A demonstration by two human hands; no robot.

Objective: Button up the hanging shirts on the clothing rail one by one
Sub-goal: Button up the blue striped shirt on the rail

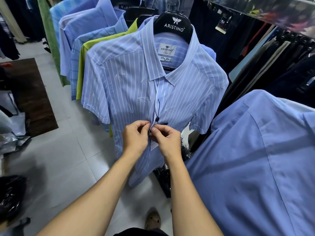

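Head view. Shirt (129, 92), striped blue, hangs on a black hanger (173, 24) at the front of the row, facing the person. Upper button (159, 99) is done. The step in hand looks like the next one down, mid-front.

Left hand (135, 137) grip: thumb and fingers pinch one front edge. Right hand (167, 141) grip: closed likewise on the facing edge, fingertips meeting the left's. The button being worked is hidden under the fingers.

Next move likely calls for pushing it through its hole, then shifting lower.
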